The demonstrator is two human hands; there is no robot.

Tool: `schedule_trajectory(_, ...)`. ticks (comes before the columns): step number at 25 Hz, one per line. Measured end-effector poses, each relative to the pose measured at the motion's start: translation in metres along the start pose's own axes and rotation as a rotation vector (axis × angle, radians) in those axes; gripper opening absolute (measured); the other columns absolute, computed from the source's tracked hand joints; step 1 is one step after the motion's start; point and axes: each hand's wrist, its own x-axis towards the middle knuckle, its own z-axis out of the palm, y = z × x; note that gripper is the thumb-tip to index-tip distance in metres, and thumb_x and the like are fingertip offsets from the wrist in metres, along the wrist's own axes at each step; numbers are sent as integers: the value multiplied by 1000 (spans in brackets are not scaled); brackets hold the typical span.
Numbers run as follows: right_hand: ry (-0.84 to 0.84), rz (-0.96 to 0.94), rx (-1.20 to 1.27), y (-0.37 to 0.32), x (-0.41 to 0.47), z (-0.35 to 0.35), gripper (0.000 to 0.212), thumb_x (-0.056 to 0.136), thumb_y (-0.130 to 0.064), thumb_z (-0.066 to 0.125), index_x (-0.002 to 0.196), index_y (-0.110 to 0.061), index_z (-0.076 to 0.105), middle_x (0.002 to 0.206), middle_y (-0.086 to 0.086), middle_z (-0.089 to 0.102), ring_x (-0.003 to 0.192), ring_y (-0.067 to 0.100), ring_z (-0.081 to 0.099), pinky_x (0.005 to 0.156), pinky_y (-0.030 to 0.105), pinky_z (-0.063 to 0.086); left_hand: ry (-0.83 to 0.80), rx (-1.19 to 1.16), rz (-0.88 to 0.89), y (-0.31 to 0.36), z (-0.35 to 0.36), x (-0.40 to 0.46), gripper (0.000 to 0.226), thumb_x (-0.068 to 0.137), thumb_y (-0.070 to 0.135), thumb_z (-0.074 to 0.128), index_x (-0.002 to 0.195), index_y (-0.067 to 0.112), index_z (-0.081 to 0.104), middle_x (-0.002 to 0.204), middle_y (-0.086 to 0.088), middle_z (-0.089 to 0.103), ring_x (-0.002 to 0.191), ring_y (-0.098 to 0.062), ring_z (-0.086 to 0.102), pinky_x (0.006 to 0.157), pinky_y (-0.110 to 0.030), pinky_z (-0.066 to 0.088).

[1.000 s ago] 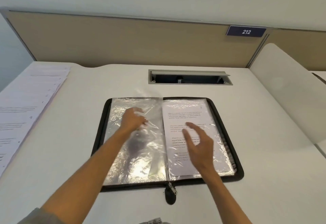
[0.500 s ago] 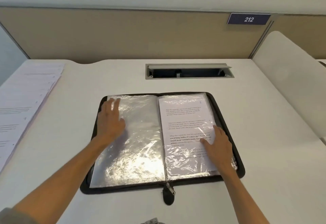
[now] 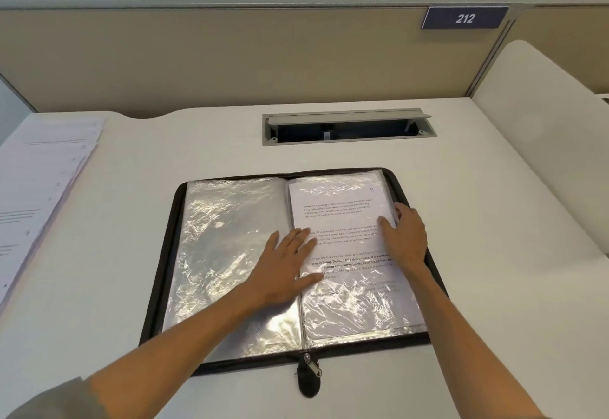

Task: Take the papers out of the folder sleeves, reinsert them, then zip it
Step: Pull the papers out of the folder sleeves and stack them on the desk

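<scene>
The open zip folder with its black fabric border (image 3: 438,273) holds clear, silvery-glinting plastic sleeves (image 3: 227,253). The white paper sheet (image 3: 342,220) carries black print. The surface (image 3: 494,286) is off-white, the partition wall (image 3: 230,55) beige, its number plate (image 3: 464,18) navy with white digits.

- You have a white desk (image 3: 131,286) under everything.
- Your open cable tray (image 3: 349,128) sits recessed at the far edge.
- Beige partition (image 3: 230,55) behind carries plate "212" (image 3: 464,18).
</scene>
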Motion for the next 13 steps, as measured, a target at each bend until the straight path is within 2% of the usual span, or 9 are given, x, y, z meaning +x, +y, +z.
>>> schedule_trajectory(4,72,-86,7,-7,18,4,32,92,-30,61,114,-8,64,109,7,64,102,28,57,88,41,46,67,46,-6,4,8,-6,76,95,68,16,156,25,8,162,3,-6,149,-13,-11,121,-45,-4)
schedule_trajectory(7,127,-238,-14,-14,23,2,24,98,-30,54,108,-12,67,93,3,69,89,26,60,78,36,45,76,44,-1,6,8,-7,75,95,68,13,156,23,8,162,2,-7,149,-13,-12,121,-44,-4)
schedule_trajectory(10,66,-203,-36,-18,26,-3,27,101,-40,46,94,-17,59,67,-9,54,67,23,54,64,32,39,116,26,12,7,7,-7,75,95,67,18,154,21,19,163,-1,3,149,-17,-3,121,-41,-4)
schedule_trajectory(13,19,-164,-67,-16,33,-4,32,100,-39,49,72,-25,41,60,-13,42,63,21,47,60,30,30,203,-36,45,3,3,0,67,94,68,27,140,22,44,155,-2,31,143,-21,24,119,-41,12)
